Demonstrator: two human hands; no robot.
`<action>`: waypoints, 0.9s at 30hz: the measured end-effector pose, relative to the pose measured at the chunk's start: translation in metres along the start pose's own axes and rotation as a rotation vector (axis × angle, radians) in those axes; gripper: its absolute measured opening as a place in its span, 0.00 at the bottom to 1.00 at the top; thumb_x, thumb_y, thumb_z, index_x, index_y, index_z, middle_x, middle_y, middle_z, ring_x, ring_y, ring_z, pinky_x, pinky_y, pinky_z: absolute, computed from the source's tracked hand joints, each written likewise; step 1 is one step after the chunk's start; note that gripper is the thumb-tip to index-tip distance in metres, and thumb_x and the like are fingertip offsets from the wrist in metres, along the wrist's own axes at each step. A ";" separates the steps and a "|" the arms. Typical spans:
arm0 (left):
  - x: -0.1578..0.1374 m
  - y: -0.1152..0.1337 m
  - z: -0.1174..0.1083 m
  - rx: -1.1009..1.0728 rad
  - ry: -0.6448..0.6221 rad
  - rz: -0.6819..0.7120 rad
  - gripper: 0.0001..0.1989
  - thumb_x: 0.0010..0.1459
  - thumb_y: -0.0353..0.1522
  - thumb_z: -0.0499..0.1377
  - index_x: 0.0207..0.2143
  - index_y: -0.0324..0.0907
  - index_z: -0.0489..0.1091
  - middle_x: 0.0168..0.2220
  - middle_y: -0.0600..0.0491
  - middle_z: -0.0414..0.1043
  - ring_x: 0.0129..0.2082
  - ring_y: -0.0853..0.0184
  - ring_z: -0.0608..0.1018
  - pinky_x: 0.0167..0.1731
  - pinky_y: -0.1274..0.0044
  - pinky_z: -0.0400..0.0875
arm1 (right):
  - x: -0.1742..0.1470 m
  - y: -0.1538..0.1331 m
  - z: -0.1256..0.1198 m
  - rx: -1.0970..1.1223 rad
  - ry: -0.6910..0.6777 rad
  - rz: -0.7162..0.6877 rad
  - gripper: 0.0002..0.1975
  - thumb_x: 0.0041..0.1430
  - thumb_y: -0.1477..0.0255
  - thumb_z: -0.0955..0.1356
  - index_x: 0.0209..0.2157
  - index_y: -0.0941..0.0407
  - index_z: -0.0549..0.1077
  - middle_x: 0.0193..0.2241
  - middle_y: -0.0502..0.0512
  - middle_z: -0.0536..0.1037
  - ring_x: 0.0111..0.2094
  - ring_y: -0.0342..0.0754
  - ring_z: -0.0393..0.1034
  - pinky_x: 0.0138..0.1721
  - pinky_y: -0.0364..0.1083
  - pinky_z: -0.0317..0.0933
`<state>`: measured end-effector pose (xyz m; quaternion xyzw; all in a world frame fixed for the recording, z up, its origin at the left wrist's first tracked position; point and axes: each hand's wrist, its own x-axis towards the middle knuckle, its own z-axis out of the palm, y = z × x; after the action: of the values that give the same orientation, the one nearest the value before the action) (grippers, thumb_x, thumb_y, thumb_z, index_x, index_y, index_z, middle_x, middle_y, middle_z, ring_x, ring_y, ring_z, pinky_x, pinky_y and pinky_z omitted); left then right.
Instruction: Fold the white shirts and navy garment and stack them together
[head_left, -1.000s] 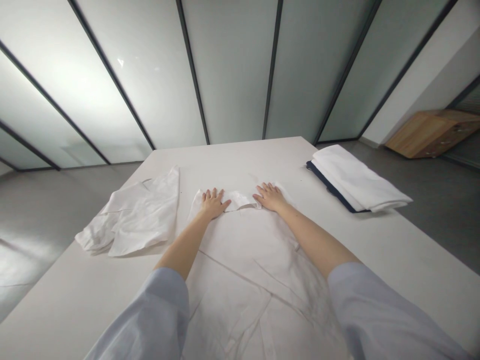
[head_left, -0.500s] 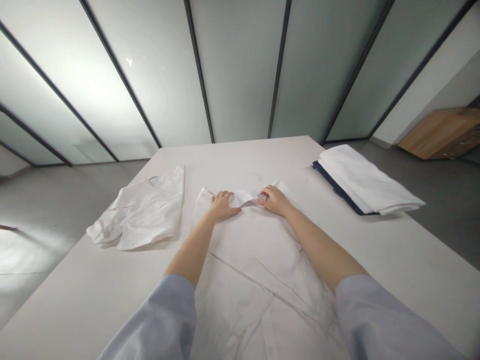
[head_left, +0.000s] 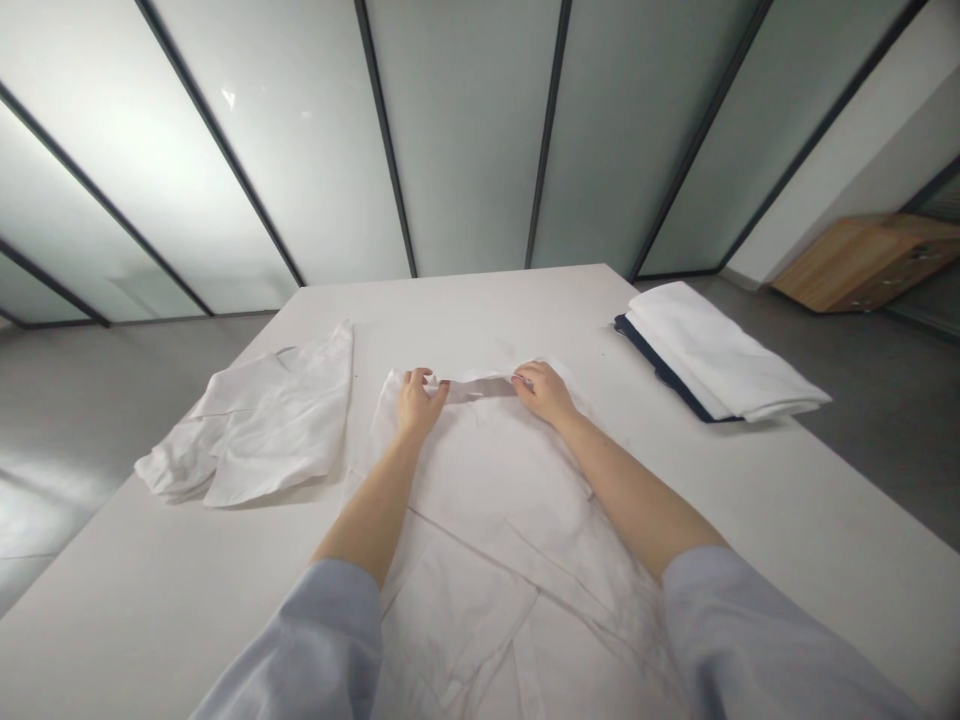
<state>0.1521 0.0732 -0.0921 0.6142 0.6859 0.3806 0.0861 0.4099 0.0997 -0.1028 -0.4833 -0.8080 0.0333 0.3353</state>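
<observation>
i judge white garment [head_left: 480, 470] spread out on middle of table [head_left: 450, 315], only far edge unsettled: left hand [head_left: 420, 403], right hand [head_left: 545, 393] grasp it, lifted. rumpled cloth [head_left: 289, 415] table's left, folded stack [head_left: 720, 350] table's right.

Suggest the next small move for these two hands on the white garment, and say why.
Probably lower the garment's far edge and press it flat. The left hand and right hand appear to hold that edge, which looks raised between them, while most of the white garment lies spread toward the person.
</observation>
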 end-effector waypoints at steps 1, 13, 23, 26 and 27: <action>-0.001 0.001 0.000 -0.029 -0.027 -0.032 0.20 0.55 0.39 0.59 0.49 0.41 0.69 0.37 0.49 0.75 0.40 0.62 0.76 0.44 0.71 0.69 | 0.000 0.000 0.000 0.009 -0.002 0.011 0.14 0.63 0.69 0.61 0.34 0.55 0.77 0.38 0.58 0.78 0.41 0.51 0.70 0.46 0.49 0.62; -0.002 0.001 0.001 -0.316 -0.357 -0.065 0.21 0.61 0.36 0.43 0.32 0.40 0.75 0.19 0.54 0.70 0.24 0.67 0.75 0.28 0.77 0.68 | 0.002 0.001 0.002 0.036 -0.127 -0.160 0.12 0.55 0.76 0.63 0.29 0.54 0.79 0.43 0.56 0.80 0.47 0.53 0.70 0.54 0.54 0.58; -0.013 0.012 -0.004 0.294 -0.192 0.288 0.24 0.62 0.39 0.51 0.59 0.43 0.64 0.61 0.46 0.63 0.62 0.58 0.64 0.60 0.66 0.57 | -0.003 -0.009 0.005 -0.191 -0.316 0.059 0.29 0.66 0.55 0.57 0.63 0.54 0.62 0.65 0.60 0.58 0.66 0.56 0.50 0.63 0.55 0.48; -0.015 0.010 0.005 0.440 -0.400 0.218 0.28 0.64 0.45 0.47 0.64 0.47 0.58 0.67 0.48 0.54 0.67 0.53 0.55 0.63 0.59 0.48 | -0.004 -0.013 0.007 -0.283 -0.441 0.193 0.33 0.66 0.52 0.55 0.66 0.55 0.56 0.67 0.61 0.54 0.67 0.58 0.45 0.64 0.56 0.45; -0.015 0.010 0.007 0.474 -0.428 0.188 0.29 0.65 0.47 0.45 0.64 0.48 0.57 0.67 0.49 0.53 0.67 0.52 0.54 0.64 0.57 0.46 | -0.004 -0.014 0.007 -0.301 -0.460 0.227 0.34 0.66 0.51 0.55 0.67 0.55 0.55 0.67 0.61 0.53 0.67 0.58 0.44 0.64 0.56 0.44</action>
<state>0.1671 0.0619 -0.0959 0.7437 0.6622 0.0790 0.0474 0.3963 0.0905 -0.1049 -0.5947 -0.7994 0.0591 0.0618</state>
